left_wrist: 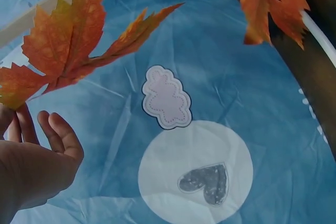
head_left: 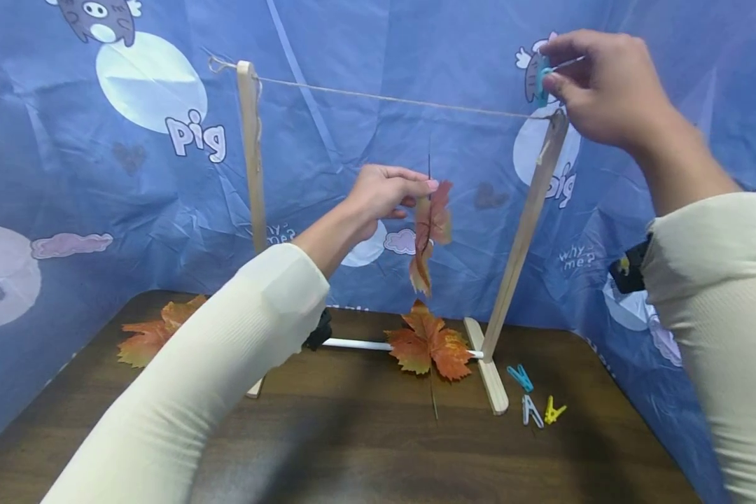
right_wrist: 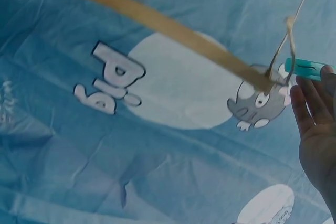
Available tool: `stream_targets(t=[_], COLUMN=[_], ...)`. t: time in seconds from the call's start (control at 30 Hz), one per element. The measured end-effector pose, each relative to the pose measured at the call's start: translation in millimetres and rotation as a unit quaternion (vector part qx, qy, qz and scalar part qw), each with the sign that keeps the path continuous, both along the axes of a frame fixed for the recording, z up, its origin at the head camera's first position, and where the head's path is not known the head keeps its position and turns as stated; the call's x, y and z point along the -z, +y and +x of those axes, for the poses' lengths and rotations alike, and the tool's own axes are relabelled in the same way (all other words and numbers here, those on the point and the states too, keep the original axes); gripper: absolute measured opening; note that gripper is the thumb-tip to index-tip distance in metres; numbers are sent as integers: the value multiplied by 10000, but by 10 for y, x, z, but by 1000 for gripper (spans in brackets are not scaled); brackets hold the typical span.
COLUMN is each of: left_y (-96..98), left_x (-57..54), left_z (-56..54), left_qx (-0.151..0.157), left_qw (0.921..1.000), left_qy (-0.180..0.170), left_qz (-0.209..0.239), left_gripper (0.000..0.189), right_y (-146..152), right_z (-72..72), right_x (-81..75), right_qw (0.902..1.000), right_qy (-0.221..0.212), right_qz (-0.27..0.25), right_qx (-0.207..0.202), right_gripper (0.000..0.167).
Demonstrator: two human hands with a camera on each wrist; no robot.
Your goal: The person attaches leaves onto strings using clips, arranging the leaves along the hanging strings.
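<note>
My left hand (head_left: 387,192) pinches the stem end of an orange maple leaf (head_left: 428,234) and holds it up below the string (head_left: 390,99). In the left wrist view that leaf (left_wrist: 68,51) spreads above my fingers (left_wrist: 58,135). My right hand (head_left: 595,84) pinches a teal clothespin (head_left: 544,78) just above the top of the right wooden post (head_left: 529,217), where the string is tied. The right wrist view shows the clothespin (right_wrist: 307,69) at my fingertips (right_wrist: 310,103), beside the post (right_wrist: 157,24). The string runs from the left post (head_left: 252,154) to the right one.
Another orange leaf (head_left: 431,344) lies on the brown table (head_left: 365,448) by the stand's white crossbar (head_left: 359,344), and one more leaf (head_left: 154,332) lies at the left. Three clothespins (head_left: 532,400) lie by the right base. A blue printed cloth (head_left: 353,42) walls the table.
</note>
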State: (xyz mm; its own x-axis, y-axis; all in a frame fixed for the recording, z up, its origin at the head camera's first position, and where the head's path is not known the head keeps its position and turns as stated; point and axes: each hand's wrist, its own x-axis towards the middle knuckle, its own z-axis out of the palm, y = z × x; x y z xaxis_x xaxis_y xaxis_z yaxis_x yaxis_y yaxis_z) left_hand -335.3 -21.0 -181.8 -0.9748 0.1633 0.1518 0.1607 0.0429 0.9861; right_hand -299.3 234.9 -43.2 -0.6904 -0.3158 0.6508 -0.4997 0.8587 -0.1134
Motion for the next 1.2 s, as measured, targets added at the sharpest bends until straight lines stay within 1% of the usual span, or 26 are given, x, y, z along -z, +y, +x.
stream_targets(t=[0.13,0.27,0.37,0.5,0.67,0.77,0.93,1.0,1.2], left_y=[33,80,124,192,280,335,435,478,572], left_x=[-32,-65,-86,-104,-127,-157,-242,-276,-334], left_z=[-21,-50,-65,-64,-49,-36,-14,-7,2], left_qx=[27,129,158,101,84,61,-232,-336,-437], left_qw=[9998,9995,9995,9998,10000,9997,9966,9947,9910], left_qy=[-195,-267,-229,-139,8,87,137,114,82], left_qz=[46,108,165,118,5,-216,-780,-960,-1265], left_gripper=[23,25,23,21,19,18,15,12,6], right_y=[-118,-205,-251,-299,-334,-343,-365,-370,-376], right_z=[-7,-15,-28,-76,-144,-172,-194,-192,-178], right_x=[-6,5,19,22,54,80,99,105,104], right_qw=[9995,9984,9973,9947,9928,9930,9927,9930,9931], right_qy=[-197,-350,-461,-561,-545,-488,-362,-311,-237], right_qz=[-221,-381,-501,-763,-945,-972,-1078,-1100,-1146], right_qx=[-115,-209,-276,-407,-492,-458,-390,-291,66], right_gripper=[42,42,42,41,38,37,36,36,38])
